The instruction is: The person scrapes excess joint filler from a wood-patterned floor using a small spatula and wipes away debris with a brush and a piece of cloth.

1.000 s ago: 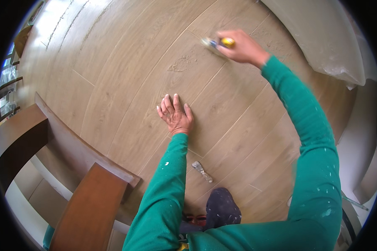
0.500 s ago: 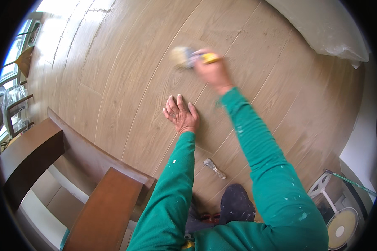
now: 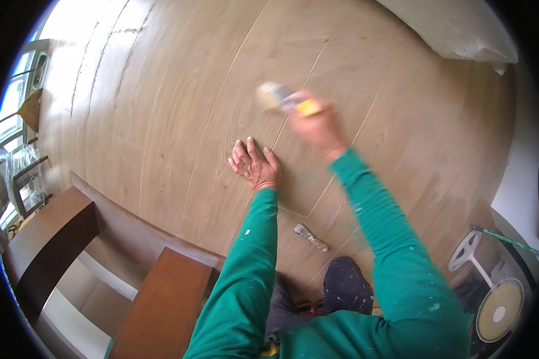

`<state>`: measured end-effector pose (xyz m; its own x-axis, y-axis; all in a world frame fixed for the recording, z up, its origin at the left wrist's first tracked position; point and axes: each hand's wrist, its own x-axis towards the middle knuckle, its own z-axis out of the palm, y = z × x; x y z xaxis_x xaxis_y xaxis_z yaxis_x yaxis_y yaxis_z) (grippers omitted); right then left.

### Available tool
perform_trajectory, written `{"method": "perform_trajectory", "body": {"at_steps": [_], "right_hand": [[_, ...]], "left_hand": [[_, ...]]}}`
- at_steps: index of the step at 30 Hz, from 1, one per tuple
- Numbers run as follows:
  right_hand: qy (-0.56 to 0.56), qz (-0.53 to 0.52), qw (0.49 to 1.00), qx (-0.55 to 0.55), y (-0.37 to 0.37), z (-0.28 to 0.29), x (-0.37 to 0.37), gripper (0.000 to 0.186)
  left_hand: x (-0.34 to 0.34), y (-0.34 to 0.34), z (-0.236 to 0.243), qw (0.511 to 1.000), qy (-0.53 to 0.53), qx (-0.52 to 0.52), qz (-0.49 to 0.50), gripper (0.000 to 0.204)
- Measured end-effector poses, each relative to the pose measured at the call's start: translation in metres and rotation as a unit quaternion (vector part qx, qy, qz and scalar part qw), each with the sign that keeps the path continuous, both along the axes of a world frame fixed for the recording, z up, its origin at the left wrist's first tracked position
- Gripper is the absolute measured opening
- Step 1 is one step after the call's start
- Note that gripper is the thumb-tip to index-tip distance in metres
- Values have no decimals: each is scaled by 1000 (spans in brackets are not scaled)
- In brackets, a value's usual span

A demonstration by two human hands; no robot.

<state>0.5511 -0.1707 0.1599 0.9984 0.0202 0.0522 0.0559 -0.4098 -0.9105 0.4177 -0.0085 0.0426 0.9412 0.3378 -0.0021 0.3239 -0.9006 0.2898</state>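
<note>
My right hand [image 3: 318, 124] grips a paintbrush [image 3: 275, 97] by its handle, which has a yellow part. Pale, wide bristles point to the left, over the wood-plank floor [image 3: 179, 113]; motion blurs both hand and brush, and I cannot tell whether the bristles touch the planks. Palm down, my left hand [image 3: 257, 166] rests on the floor with its fingers stretched out, just nearer to me than the brush. A short, whitish-crusted tool [image 3: 311, 237] lies on the planks near my knee, its exact kind unclear.
Brown wooden stair treads [image 3: 161, 305] curve down at the lower left. A plastic-wrapped bulky item [image 3: 461, 30] sits at the far right. Round fan-like white parts [image 3: 500, 311] and a green pole [image 3: 509, 241] are at the lower right. Chairs under plastic [image 3: 24, 167] stand at the left.
My right hand has swept the brush toward me and slightly right. My left hand stays planted on the floor. The whole view has shifted a little.
</note>
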Motion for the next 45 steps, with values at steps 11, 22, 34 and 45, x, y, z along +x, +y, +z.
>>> {"method": "perform_trajectory", "body": {"at_steps": [11, 22, 34, 45], "right_hand": [[-51, 164, 982, -76, -9, 47, -13, 16], [-117, 136, 984, 15, 69, 51, 57, 17], [-155, -4, 966, -207, 67, 11, 174, 18], [126, 127, 984, -27, 185, -81, 186, 41]], "left_hand": [[0, 0, 4, 1000, -3, -12, 3, 62], [-1, 1, 0, 1000, -10, -23, 11, 66], [1, 1, 6, 1000, -4, -22, 10, 64], [10, -22, 1, 998, -8, -62, -4, 66]]}}
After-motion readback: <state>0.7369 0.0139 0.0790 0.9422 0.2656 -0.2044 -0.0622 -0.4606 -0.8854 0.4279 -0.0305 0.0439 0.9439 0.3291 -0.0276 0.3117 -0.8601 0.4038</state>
